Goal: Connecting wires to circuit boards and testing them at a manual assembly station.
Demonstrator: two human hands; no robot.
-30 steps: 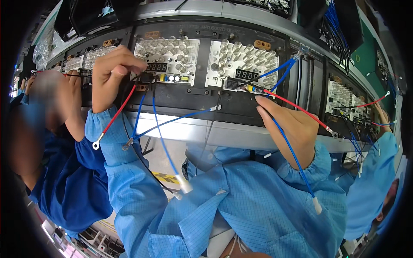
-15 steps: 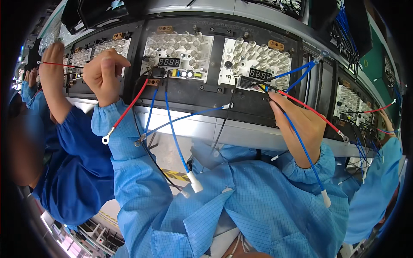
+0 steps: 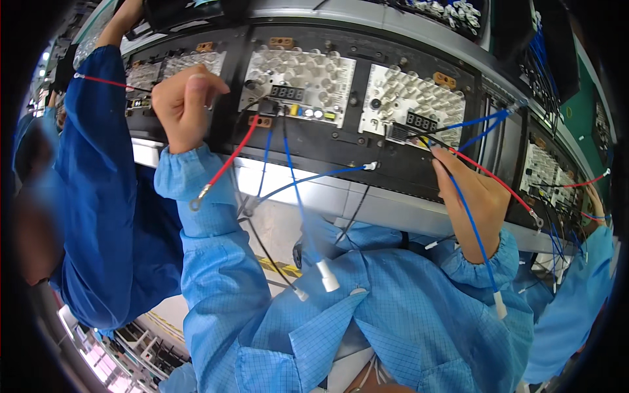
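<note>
Over the left end of the nearer circuit board my left hand (image 3: pixel 187 108) is raised, fingers curled in and thumb upright, nothing visible in it. That white board (image 3: pixel 334 82) carries clear round domes, a dark digit display (image 3: pixel 287 93) and a black block with red and blue wires. My right hand (image 3: pixel 472 193) has its fingertips pinched at the lower edge of the second white board (image 3: pixel 377 82), beside its black relay-like block (image 3: pixel 398 132). What the fingertips hold is hidden. A blue wire (image 3: pixel 468 219) with a white end sleeve runs across this hand, and a red wire (image 3: pixel 501 182) with a ring terminal passes above it.
Both boards sit in a black fixture (image 3: pixel 354 141) along a metal rail (image 3: pixel 314 193). Loose wires hang over the near edge, including a red one (image 3: pixel 229 160). A co-worker's dark blue sleeve (image 3: pixel 98 164) is at left, another's light blue sleeve (image 3: pixel 570 308) at right. More boards (image 3: pixel 547 173) continue rightward.
The boards and both my hands appear shifted rightward in the picture, with little change in my hands' pose. The left co-worker's arm has reached farther up. The hanging blue wire sways.
</note>
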